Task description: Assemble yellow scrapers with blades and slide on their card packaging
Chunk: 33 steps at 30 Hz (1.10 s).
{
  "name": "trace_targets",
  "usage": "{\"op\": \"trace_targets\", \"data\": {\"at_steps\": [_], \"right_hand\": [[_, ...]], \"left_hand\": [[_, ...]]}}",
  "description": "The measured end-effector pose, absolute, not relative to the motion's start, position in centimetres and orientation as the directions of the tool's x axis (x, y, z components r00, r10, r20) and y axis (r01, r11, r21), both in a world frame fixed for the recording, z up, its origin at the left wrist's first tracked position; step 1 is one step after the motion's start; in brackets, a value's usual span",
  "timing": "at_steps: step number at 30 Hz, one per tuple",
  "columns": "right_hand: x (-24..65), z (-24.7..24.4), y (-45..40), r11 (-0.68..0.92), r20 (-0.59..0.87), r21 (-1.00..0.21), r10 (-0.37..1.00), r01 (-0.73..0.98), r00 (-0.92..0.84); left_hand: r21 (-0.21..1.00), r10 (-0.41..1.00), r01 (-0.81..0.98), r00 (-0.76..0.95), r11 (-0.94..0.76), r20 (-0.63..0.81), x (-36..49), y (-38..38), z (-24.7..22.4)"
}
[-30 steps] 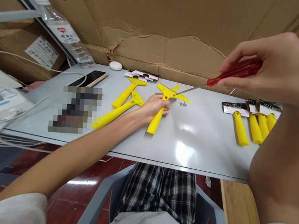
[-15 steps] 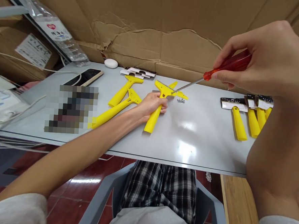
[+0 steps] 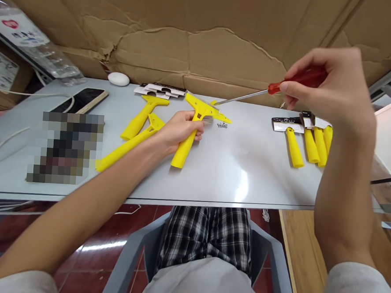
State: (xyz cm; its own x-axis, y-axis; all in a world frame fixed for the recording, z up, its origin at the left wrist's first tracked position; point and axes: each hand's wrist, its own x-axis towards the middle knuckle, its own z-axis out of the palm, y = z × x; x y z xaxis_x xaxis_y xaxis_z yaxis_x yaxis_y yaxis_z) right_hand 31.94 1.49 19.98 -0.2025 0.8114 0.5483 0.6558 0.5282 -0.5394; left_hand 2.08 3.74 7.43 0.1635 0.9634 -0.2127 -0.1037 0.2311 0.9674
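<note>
Yellow plastic scraper lies on the pale grey surface, its handle wrapped by the left hand. The right hand grips a red-handled screwdriver above, its tip just beside the scraper's head. Creased cardboard rises beyond the scraper; more yellow scrapers lie to its right.

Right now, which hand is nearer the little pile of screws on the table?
Left. The left hand, gripping a yellow scraper, lies just left of the screws; the right hand, holding a red-handled screwdriver, hovers farther off to their right.
</note>
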Motion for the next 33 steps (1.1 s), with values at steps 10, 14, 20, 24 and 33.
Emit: {"op": "trace_targets", "data": {"at_steps": [10,14,20,24,33], "right_hand": [[35.7,7.5,5.5,0.364,0.6,-0.548,0.798,0.753,0.05],[36.2,6.3,5.9,0.392,0.603,-0.484,0.797,0.783,-0.026],[36.4,4.7,5.9,0.341,0.491,-0.371,0.862,0.864,-0.129],[35.9,3.7,5.9,0.336,0.442,-0.345,0.882,0.876,-0.164],[36.0,3.8,5.7,0.306,0.354,-0.328,0.917,0.894,-0.184]], "left_hand": [[0.88,0.924,-0.311,0.252,0.36,-0.289,1.6,4.0,8.1],[0.913,0.926,-0.256,0.293,0.317,-0.239,1.2,4.1,8.1],[0.99,0.928,0.136,0.36,0.045,-0.092,0.4,2.5,9.0],[0.869,0.925,0.441,0.378,-0.224,0.046,-0.2,2.3,9.3],[0.471,0.891,0.767,0.443,-0.434,0.099,1.3,1.4,7.2]]}}
